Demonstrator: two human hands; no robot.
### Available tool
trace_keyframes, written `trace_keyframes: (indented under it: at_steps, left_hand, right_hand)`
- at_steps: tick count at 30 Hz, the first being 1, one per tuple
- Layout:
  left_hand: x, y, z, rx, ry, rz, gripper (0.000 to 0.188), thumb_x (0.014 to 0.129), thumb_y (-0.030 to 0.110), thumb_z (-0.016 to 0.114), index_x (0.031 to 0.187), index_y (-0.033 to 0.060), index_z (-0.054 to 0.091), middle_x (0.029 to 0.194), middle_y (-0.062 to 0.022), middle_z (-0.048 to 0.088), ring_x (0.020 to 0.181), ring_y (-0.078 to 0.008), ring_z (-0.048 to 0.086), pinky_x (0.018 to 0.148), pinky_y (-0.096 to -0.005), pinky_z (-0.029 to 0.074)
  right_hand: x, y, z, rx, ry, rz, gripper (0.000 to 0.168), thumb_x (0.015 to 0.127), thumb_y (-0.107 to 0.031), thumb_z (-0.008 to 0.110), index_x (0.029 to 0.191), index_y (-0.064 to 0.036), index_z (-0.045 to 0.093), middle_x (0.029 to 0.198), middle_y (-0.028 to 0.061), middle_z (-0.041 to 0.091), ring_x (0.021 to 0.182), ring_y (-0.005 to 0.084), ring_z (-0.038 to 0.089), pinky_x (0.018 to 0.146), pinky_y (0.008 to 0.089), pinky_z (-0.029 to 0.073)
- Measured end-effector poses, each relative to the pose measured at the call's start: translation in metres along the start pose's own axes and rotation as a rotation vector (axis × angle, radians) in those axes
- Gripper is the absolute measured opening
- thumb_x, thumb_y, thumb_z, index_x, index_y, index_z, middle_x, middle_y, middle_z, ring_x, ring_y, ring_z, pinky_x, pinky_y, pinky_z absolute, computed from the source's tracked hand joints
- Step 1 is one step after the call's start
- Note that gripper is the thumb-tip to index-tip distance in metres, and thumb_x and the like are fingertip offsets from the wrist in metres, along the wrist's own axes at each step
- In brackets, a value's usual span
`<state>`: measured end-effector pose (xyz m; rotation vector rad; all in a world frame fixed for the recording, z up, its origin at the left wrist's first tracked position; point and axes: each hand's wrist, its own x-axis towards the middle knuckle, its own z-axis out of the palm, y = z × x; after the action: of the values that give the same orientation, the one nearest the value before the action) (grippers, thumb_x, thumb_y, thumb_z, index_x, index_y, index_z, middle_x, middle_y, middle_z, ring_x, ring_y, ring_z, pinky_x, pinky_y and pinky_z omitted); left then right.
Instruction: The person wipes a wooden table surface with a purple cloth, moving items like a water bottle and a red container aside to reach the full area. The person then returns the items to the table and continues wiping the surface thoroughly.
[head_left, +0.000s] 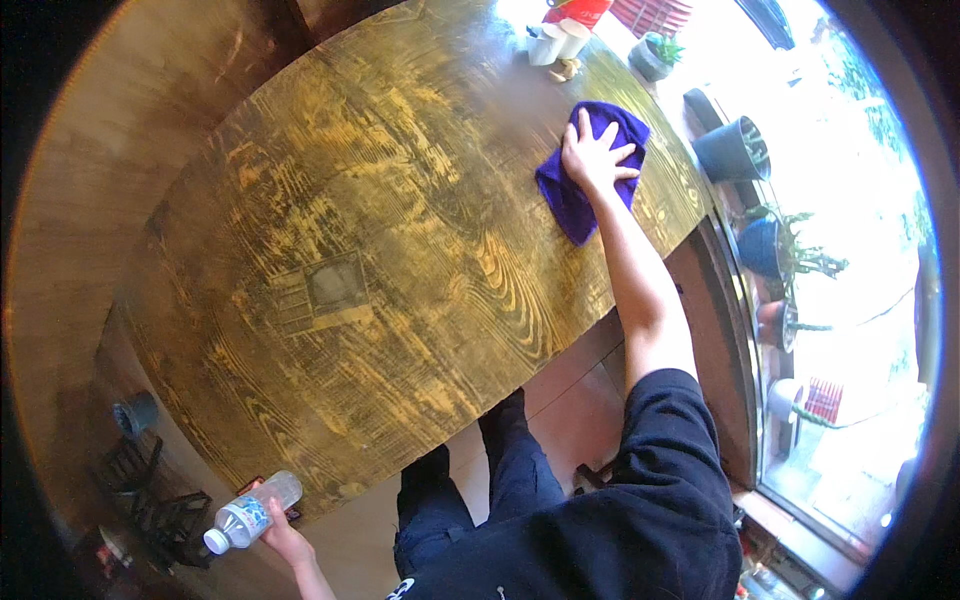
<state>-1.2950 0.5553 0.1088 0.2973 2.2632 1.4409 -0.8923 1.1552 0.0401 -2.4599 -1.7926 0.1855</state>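
My right hand (598, 159) lies flat on a purple cloth (576, 217), fingers spread wide. The cloth rests partly rumpled on the wooden table (405, 247), near its window-side end. At the table's lower left corner, my left hand (283, 531) is wrapped around a clear plastic bottle (238, 526). The bottle is tilted, its white cap pointing down and left in the picture, and a blue label runs around its middle. A small dark red object (251, 484) shows partly behind the bottle; what it is cannot be made out.
White cups (545, 46), small tan pieces (564, 71) and a red package (581, 10) sit at the table's far end. Potted plants, including a grey pot (731, 150) and a blue pot (761, 247), line the window ledge. Black chairs (169, 517) stand at lower left.
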Motion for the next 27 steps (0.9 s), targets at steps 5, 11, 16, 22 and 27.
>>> trace_keyframes:
  at_steps: [5, 11, 16, 22, 27]
  left_hand:
    - [-0.024, 0.009, 0.044, -0.005, -0.010, 0.009, 0.061, 0.094, 0.011, 0.060, 0.146, 0.0014, 0.029, 0.144, -0.0147, 0.045, 0.132, -0.0269, 0.045, 0.113, -0.0443, 0.035]
    - [-0.031, 0.010, 0.058, -0.056, -0.002, 0.036, 0.058, 0.094, 0.010, 0.059, 0.145, -0.0001, 0.032, 0.146, -0.0159, 0.043, 0.132, -0.0278, 0.044, 0.113, -0.0442, 0.035]
    - [-0.035, -0.002, 0.049, -0.044, 0.013, -0.018, 0.056, 0.095, 0.013, 0.058, 0.144, -0.0008, 0.034, 0.147, -0.0161, 0.041, 0.133, -0.0281, 0.043, 0.113, -0.0446, 0.034]
    - [-0.032, 0.016, 0.063, 0.004, -0.012, -0.016, 0.056, 0.095, 0.012, 0.057, 0.145, -0.0012, 0.033, 0.147, -0.0149, 0.042, 0.135, -0.0278, 0.042, 0.113, -0.0442, 0.032]
    - [-0.031, 0.008, 0.048, -0.011, 0.001, -0.007, 0.056, 0.094, 0.009, 0.057, 0.144, -0.0001, 0.034, 0.147, -0.0146, 0.043, 0.134, -0.0275, 0.043, 0.113, -0.0443, 0.034]
  right_hand:
    - [0.069, -0.042, 0.016, 0.015, 0.060, 0.094, 0.059, 0.097, -0.058, 0.029, 0.152, -0.036, 0.028, 0.161, 0.0189, 0.010, 0.142, 0.0572, 0.003, 0.100, 0.0825, 0.002]
    - [0.099, -0.044, 0.029, 0.042, 0.203, 0.025, 0.062, 0.098, -0.052, 0.029, 0.151, -0.020, 0.032, 0.159, 0.0221, 0.017, 0.143, 0.0528, 0.010, 0.105, 0.0771, 0.006]
    - [-0.012, -0.045, 0.055, -0.008, 0.187, -0.244, 0.063, 0.096, -0.050, 0.039, 0.150, -0.019, 0.035, 0.158, 0.0258, 0.017, 0.140, 0.0589, 0.010, 0.104, 0.0783, 0.004]
    - [0.016, -0.011, 0.017, 0.010, 0.040, -0.191, 0.057, 0.097, -0.049, 0.036, 0.149, -0.026, 0.035, 0.160, 0.0196, 0.014, 0.144, 0.0536, 0.005, 0.105, 0.0785, 0.000]
    - [0.133, 0.067, 0.008, -0.039, 0.048, -0.139, 0.059, 0.099, -0.046, 0.031, 0.153, -0.023, 0.027, 0.161, 0.0157, 0.017, 0.146, 0.0424, 0.016, 0.112, 0.0681, 0.014]
